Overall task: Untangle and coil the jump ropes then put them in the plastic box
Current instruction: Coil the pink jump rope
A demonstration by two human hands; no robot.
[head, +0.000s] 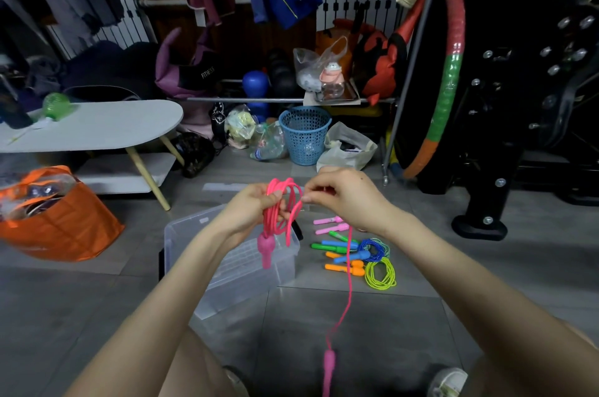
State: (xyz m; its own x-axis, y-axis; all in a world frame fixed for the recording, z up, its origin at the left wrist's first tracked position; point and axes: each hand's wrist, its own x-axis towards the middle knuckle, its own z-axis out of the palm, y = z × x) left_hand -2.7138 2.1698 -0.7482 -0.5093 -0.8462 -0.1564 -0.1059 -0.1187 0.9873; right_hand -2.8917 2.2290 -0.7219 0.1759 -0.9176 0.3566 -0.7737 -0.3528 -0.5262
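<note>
My left hand point(251, 207) grips several loops of a pink jump rope point(285, 202) above the clear plastic box point(233, 267). One pink handle point(265, 250) hangs from the coil over the box. My right hand point(337, 194) pinches the rope just right of the coil. From there the loose end runs down to the other pink handle point(329, 367), near the floor between my knees. On the floor right of the box lie more ropes: a yellow-green coil point(381, 275), a blue coil point(374, 249), and pink, green, blue and orange handles point(343, 247).
An orange bag point(61, 228) sits at the left beside a low white table point(97, 127). A blue mesh basket point(304, 134), plastic bags and a hoop point(447, 78) stand behind. Grey floor tiles surround the box.
</note>
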